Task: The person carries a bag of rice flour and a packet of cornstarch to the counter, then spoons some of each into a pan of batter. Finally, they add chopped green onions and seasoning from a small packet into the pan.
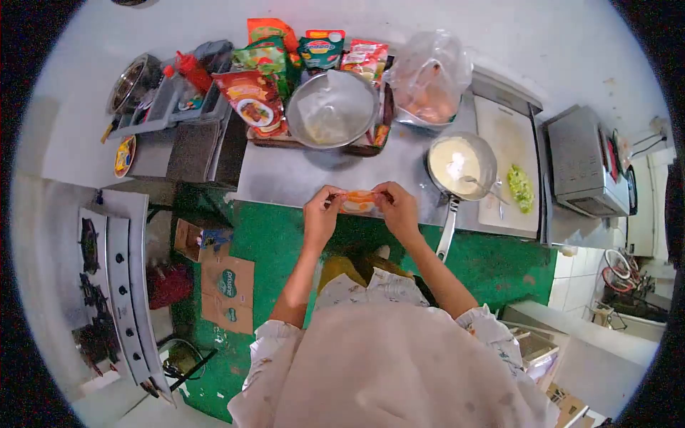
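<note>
A small clear packet with orange markings [358,203] is stretched between my two hands at the front edge of the metal table [285,175]. My left hand [322,212] pinches its left end, and my right hand [397,208] pinches the right end. To the right of my hands stands a pan [462,162] of pale creamy mixture with a spoon [485,187] in it. The pan's handle [448,232] points toward me past the table edge. Beyond the packet is a metal bowl [303,118] with a whitish plastic sheet inside.
Chopped green vegetable [520,188] lies on a white cutting board [492,132] at the right. Food pouches [257,103] and a plastic bag of orange-brown food [432,82] stand at the back. A microwave [589,164] is far right, a stove [118,285] at left.
</note>
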Demonstrator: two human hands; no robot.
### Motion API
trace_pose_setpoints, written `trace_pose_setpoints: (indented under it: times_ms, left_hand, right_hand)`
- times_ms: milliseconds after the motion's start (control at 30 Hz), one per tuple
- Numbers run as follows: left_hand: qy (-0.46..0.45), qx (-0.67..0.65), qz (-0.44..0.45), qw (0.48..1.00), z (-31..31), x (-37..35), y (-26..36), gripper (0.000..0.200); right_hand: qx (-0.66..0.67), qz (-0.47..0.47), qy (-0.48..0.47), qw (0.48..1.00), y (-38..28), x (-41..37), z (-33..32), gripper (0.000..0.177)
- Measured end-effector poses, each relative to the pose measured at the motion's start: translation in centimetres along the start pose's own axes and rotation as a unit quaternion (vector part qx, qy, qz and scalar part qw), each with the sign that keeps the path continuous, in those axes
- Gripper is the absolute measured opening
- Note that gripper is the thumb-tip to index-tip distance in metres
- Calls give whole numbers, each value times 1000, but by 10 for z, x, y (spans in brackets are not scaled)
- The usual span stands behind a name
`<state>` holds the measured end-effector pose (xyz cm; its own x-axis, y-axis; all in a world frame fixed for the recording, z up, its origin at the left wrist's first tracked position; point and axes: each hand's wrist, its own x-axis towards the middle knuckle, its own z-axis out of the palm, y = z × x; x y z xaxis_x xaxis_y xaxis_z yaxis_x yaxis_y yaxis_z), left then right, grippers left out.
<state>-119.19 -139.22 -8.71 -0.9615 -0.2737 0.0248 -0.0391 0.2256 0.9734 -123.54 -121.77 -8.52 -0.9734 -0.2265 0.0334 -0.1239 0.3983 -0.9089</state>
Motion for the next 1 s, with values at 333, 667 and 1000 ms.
trace_pose_setpoints:
  times_ms: [333,667,1000]
  left_hand:
    - [-53,40,28,997,14,16,-38,6]
    - [-131,20,35,991,7,32,-46,7]
    - [-188,22,82,979,1,49,-49,12]
  right_hand:
    - [29,20,60,998,42,-5,12,7]
    - [54,146,120,981,41,-9,19,9]
    - [-64,-18,93,993,29,-5,14,14]
